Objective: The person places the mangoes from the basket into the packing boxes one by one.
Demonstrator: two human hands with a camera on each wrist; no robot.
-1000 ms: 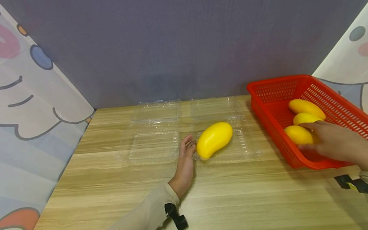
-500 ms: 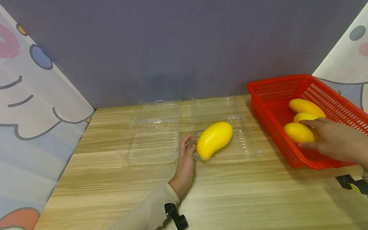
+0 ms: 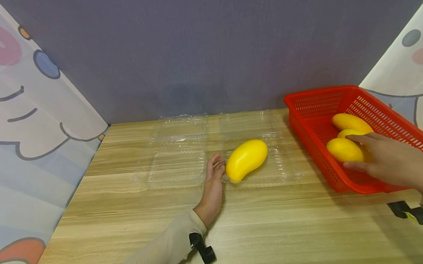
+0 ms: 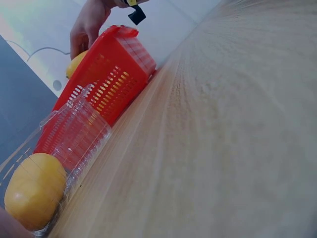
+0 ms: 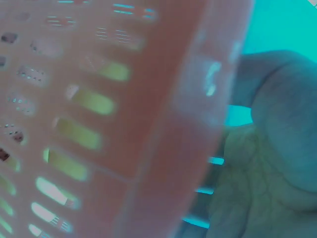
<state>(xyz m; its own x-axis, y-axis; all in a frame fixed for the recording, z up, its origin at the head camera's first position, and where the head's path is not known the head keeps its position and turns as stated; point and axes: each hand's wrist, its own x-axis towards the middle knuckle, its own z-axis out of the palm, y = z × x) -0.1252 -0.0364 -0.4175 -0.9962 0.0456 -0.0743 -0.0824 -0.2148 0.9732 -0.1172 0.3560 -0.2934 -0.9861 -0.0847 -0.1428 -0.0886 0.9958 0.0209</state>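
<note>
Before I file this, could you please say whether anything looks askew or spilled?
Only mildly: the yellow fruit lies diagonally in its clear container, rather than squared to the walls. Nothing looks spilled.

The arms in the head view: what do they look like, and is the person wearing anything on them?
Both the left hand and right hand are bare, without gloves. Long beige sleeves reach the wrists. Each wrist carries a small angular black device; the right one also shows a yellow patch.
</note>
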